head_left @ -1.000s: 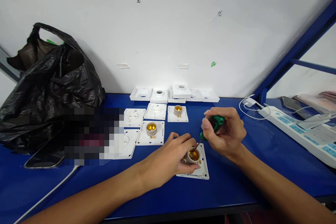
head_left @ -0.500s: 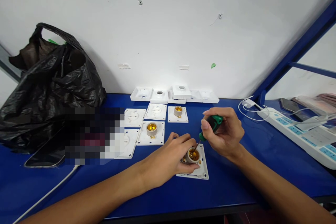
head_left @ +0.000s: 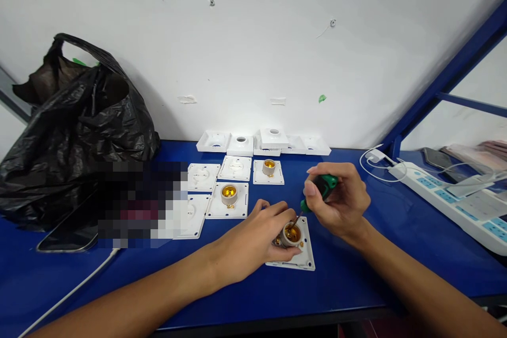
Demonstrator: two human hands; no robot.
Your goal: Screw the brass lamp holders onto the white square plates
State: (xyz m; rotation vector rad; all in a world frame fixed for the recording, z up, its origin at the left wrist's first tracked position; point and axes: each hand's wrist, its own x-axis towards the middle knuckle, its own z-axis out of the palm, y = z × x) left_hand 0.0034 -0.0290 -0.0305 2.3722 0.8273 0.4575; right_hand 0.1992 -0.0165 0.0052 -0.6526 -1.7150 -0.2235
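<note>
Very little changed over the second. Our right hand (head_left: 336, 202), gripping the green screwdriver (head_left: 321, 188), dipped slightly and then came back up almost to where it had been, so the handle shifted a touch against our fingers while the tip stayed in the lamp socket (head_left: 292, 234). Our view tilted down a little at first, so that the black bag (head_left: 75, 132) and the marks on the wall (head_left: 253, 37) sat a bit lower in the frame.
</note>
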